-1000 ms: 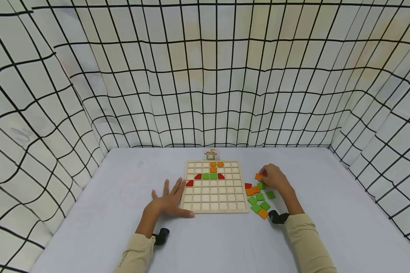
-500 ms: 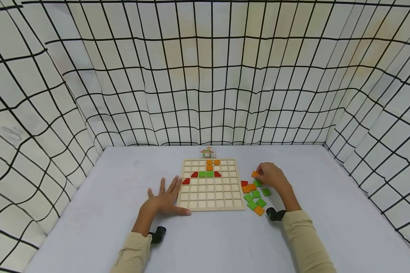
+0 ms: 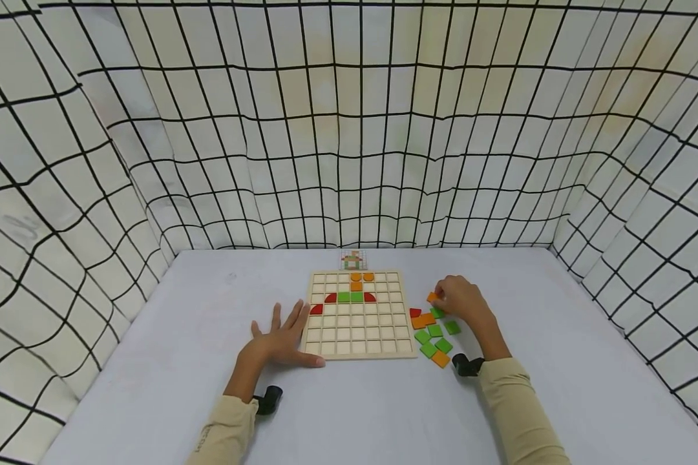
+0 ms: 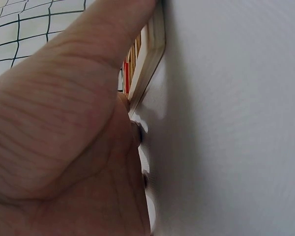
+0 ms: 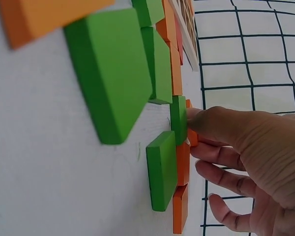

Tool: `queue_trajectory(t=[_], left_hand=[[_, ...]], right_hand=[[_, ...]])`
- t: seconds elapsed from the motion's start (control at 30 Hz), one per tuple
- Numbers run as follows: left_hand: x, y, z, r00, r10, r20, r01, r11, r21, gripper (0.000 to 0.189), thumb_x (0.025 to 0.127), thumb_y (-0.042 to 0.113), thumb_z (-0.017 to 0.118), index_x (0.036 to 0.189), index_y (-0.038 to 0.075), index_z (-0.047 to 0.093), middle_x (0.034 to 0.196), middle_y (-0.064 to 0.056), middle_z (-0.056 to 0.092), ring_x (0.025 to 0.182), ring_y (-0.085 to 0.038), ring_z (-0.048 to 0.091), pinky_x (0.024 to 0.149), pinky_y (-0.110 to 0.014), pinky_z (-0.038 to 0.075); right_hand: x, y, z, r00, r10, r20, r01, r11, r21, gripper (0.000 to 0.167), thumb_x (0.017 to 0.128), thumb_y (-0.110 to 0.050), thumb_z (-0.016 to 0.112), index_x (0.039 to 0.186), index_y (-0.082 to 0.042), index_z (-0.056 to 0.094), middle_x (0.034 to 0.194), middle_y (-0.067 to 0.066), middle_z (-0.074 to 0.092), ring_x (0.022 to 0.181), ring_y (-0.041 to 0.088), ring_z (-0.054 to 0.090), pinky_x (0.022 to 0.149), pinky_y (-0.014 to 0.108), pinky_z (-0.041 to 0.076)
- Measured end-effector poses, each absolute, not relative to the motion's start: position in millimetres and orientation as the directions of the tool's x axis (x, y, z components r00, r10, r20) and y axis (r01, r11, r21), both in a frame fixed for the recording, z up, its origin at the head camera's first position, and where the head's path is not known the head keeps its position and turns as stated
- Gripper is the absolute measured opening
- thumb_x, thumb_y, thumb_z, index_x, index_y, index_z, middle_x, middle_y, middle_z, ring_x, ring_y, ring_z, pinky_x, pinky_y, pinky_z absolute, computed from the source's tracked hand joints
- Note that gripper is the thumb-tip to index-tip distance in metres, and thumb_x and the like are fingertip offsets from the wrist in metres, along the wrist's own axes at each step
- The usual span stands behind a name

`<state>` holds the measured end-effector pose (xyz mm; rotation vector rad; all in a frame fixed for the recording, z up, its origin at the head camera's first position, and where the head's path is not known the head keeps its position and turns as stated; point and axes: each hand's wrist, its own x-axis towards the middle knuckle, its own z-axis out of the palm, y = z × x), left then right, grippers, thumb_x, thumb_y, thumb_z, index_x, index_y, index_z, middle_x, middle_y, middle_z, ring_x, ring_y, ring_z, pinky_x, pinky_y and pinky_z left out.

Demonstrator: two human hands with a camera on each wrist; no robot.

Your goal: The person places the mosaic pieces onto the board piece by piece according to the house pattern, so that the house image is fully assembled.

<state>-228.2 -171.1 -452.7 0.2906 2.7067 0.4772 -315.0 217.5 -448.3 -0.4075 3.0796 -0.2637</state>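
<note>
A wooden grid board (image 3: pixel 357 337) lies on the table, bearing several orange, green and red tiles in its upper cells. My left hand (image 3: pixel 280 345) is spread at the board's lower left, fingertips at the left edge and thumb along the front corner. In the left wrist view the thumb (image 4: pixel 103 34) overlaps the board's side (image 4: pixel 150 59). To the right of the board, my right hand (image 3: pixel 461 298) pinches an orange tile (image 3: pixel 432 297) between thumb and fingers. From the right wrist, that tile shows partly behind a green tile (image 5: pixel 178 119), at the thumb tip.
Loose green tiles (image 3: pixel 435 330), orange tiles (image 3: pixel 440 359) and a red tile (image 3: pixel 415 312) lie between the board and my right forearm. A small pattern card (image 3: pixel 353 259) sits behind the board. Black netting (image 3: pixel 378 174) over white walls bounds the table's far side.
The head view has shifted slightly, so everything appears a little further left. Both hands keep their places by the board and tiles.
</note>
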Motion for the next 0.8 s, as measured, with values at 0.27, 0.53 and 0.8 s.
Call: queue_trajectory(t=[0.27, 0.53, 0.8], left_hand=[[-227.6, -171.0, -452.1, -0.913, 0.259, -0.316, 0.132, 0.919, 0.371, 0.126, 0.070, 0.072, 0.072, 0.159, 0.016, 0.003, 0.166, -0.006, -0.007, 0.148, -0.045, -0.018, 0.103, -0.080, -0.007], [-226.6, -170.5, -451.2, -0.910, 0.252, -0.328, 0.126, 0.924, 0.360, 0.126, 0.070, 0.073, 0.071, 0.159, 0.016, 0.003, 0.166, -0.006, -0.007, 0.148, -0.045, -0.017, 0.104, -0.080, -0.006], [-226.2, -169.9, -450.6, -0.913, 0.253, -0.321, 0.130, 0.924, 0.360, 0.126, 0.070, 0.071, 0.072, 0.159, 0.015, 0.004, 0.166, -0.007, -0.006, 0.148, -0.046, -0.016, 0.103, -0.081, -0.005]], right_hand=[[-315.3, 219.3, -449.2, -0.961, -0.273, 0.035, -0.275, 0.946, -0.172, 0.028, 0.085, -0.028, 0.076, 0.099, -0.004, 0.072, 0.095, 0.007, 0.071, 0.079, 0.019, 0.059, 0.075, 0.041, 0.055], [-312.9, 213.8, -446.4, -0.943, -0.317, 0.104, -0.334, 0.909, -0.251, 0.031, 0.086, -0.032, 0.075, 0.099, -0.003, 0.072, 0.093, 0.005, 0.069, 0.084, 0.019, 0.061, 0.080, 0.038, 0.055], [-312.2, 190.4, -437.7, -0.916, -0.384, 0.114, -0.401, 0.878, -0.261, 0.030, 0.086, -0.032, 0.075, 0.101, -0.007, 0.072, 0.095, 0.003, 0.068, 0.088, 0.017, 0.062, 0.079, 0.035, 0.055]])
